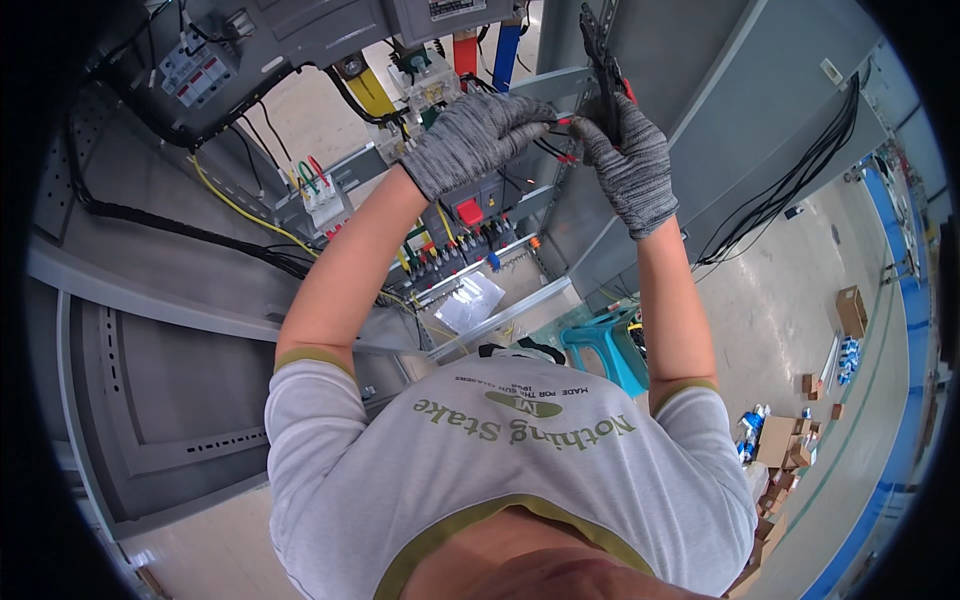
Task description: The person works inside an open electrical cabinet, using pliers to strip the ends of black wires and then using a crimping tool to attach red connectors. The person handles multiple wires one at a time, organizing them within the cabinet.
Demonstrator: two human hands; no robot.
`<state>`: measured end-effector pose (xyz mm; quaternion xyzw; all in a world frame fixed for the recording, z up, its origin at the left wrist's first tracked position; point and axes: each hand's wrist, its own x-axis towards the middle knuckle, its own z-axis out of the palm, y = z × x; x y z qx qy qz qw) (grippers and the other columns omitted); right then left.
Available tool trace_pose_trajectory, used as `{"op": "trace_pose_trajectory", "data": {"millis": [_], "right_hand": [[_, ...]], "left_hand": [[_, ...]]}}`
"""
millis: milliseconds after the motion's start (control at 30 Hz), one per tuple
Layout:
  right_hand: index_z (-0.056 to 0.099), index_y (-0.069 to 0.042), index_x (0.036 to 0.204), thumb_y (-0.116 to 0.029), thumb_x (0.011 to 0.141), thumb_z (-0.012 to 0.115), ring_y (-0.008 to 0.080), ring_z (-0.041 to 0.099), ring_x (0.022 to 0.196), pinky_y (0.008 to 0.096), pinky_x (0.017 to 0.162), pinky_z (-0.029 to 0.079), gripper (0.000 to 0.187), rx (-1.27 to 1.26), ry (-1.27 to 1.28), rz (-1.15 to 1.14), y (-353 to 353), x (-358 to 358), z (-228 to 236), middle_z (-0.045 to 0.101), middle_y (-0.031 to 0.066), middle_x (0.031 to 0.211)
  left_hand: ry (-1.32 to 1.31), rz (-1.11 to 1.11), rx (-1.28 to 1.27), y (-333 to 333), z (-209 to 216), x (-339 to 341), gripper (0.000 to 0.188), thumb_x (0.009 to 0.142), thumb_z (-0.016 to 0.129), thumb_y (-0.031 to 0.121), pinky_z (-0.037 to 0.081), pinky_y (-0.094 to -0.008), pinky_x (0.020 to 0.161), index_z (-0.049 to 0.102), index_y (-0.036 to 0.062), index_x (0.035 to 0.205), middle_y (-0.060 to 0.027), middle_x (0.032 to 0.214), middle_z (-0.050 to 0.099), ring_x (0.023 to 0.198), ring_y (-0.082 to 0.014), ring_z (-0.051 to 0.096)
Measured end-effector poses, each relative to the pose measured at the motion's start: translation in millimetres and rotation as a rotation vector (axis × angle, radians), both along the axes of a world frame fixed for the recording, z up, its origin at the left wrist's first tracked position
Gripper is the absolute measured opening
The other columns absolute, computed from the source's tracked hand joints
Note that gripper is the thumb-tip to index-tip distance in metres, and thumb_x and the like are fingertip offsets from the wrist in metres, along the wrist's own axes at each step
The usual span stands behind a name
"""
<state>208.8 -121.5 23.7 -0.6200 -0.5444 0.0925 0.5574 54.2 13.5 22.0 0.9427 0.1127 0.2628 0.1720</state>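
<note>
Both my hands wear grey knit gloves and meet in front of an open metal electrical cabinet. My left hand [472, 142] reaches in from the left, its fingers pinched toward a thin wire with a red end [565, 121]. My right hand [632, 168] is closed around a black pliers-like tool [600, 62] with a red part beside the fingers; the tool points up and away. Its thumb and fingertips come close to the red wire end. Whether the right fingertips touch that wire cannot be made out. Black wires with red ends [560, 155] hang just below, between the hands.
Below my hands sit a breaker with a red part [469, 211] and a terminal row [455, 262]. Yellow [372, 92], red [465, 55] and blue [506, 55] bars stand behind. A black cable bundle [800, 185] hangs along the right door. A teal stool [607, 350] and cardboard boxes [778, 440] are on the floor.
</note>
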Motion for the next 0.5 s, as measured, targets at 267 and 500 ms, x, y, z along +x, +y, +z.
{"op": "trace_pose_trajectory", "data": {"millis": [267,500], "right_hand": [[0.063,0.0,0.097,-0.011,0.086,0.064,0.0149,0.062,0.065,0.0285,0.063,0.05,0.016,0.033,-0.014,0.029,3,2,-4,0.067,0.0098,0.077],[0.062,0.001,0.097,-0.01,0.087,0.063,0.0131,0.062,0.067,0.0274,0.064,0.051,0.015,0.03,-0.006,0.002,7,1,-8,0.067,0.0099,0.077]], "left_hand": [[0.016,-0.022,0.034,2,-1,3,0.028,0.091,0.057,0.026,0.049,-0.0347,0.083,0.065,0.004,0.107,-0.0126,0.098,0.067,0.091,-0.0266,0.064],[-0.001,-0.044,0.04,2,-2,1,0.028,0.091,0.056,0.025,0.049,-0.0348,0.082,0.065,0.0033,0.106,-0.0134,0.095,0.067,0.089,-0.0277,0.064]]}}
